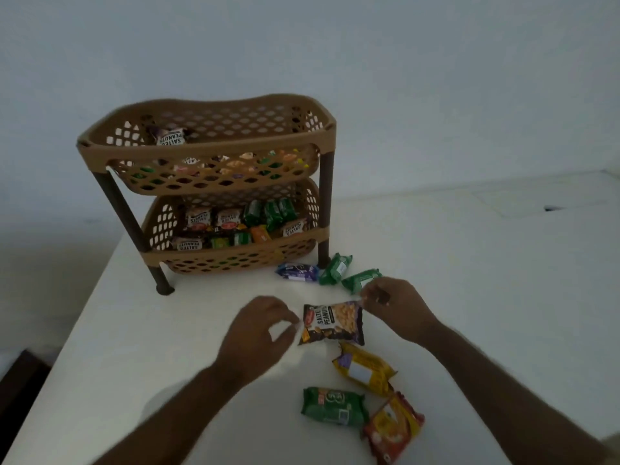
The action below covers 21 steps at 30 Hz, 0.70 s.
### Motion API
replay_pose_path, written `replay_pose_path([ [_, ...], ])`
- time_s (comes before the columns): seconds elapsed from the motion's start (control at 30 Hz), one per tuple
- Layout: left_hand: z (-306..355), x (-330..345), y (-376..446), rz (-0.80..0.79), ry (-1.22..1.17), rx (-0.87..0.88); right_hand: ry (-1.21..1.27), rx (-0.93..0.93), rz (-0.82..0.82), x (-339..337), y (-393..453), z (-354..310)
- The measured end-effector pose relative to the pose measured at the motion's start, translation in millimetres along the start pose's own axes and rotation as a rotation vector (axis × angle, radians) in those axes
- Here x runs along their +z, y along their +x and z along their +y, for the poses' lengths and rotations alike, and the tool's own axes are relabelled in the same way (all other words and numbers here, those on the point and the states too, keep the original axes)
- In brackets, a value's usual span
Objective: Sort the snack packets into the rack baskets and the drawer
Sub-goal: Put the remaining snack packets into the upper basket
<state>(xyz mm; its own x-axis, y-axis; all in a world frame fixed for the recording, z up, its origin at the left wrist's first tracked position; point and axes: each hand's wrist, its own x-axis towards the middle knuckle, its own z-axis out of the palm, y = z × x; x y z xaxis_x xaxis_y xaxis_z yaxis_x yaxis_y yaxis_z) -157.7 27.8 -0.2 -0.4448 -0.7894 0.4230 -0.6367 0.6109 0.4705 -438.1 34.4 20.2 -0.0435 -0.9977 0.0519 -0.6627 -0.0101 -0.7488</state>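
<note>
— Both hands at the salted peanuts packet (332,324), out on the white surface (469,263) in front of the rack (208,193).
— What's the grip?
— Right hand (391,305) pinches the packet's top corner; left hand (260,325), fingers curled, pinches its left edge.
— Other packets?
— Yellow packet (364,369), green packet (332,406) and red packet (392,427) nearer; both baskets hold more.

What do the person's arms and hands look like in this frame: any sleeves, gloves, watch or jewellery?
Both forearms are bare right to the frame's bottom edge, with no sleeves in view. The left hand and right hand wear no gloves. No watch, bracelet or ring shows, though the dim, slightly blurred picture could hide a thin ring.
</note>
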Motion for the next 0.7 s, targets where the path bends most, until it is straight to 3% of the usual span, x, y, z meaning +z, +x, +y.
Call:
replay_pose_path([
  [0.17, 12.7, 39.0, -37.7, -0.221, -0.217, -0.007, -0.043, 0.117, -0.176, 2.8, -40.5, 33.3],
  [0.33, 15.1, 58.5, -46.5, -0.479, -0.088, 0.137, -0.023, 0.144, -0.275, 16.5, -54.6, 36.3],
  [0.6, -15.4, 39.5, -51.5, -0.425, -0.068, -0.036, -0.078, 0.071, -0.323, 28.3, -53.5, 30.1],
  [0.7, -33.6, 22.3, -55.5, -0.385, -0.041, -0.152, -0.257, 0.019, -0.319, 37.1, -53.7, 21.8],
])
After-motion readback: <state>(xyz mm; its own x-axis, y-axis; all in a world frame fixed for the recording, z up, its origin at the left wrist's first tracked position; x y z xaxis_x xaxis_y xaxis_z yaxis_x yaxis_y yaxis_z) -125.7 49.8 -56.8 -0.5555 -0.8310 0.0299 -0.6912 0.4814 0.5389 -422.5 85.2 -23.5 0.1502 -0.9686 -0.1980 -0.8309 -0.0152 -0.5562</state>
